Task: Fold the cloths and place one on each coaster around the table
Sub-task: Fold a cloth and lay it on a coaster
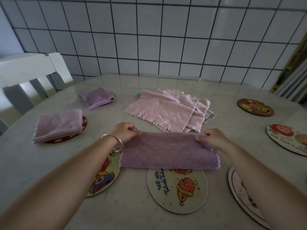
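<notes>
Lilac quilted cloth (169,151) at 6 o'clock; pink cloths (164,112) at 12; cartoon-printed cream coaster (177,191); pale speckled surface (232,130); white, dark-grouted tiles (149,39).

the purple cloth (169,151) is soft plush fabric with a quilted, scale-like embossed texture, matt. the pink cloths (162,112) in the pile are the same fluffy weave with zigzag-cut edges. the worktop (232,90) looks like polished stone or laminate, smooth and glossy, reflecting the tiled wall (149,39), whose tiles look smooth with dark grout. the coaster (177,191) is flat, matt and printed. the bracelet (114,141) is shiny metal. the chair (29,70) is painted white.
</notes>
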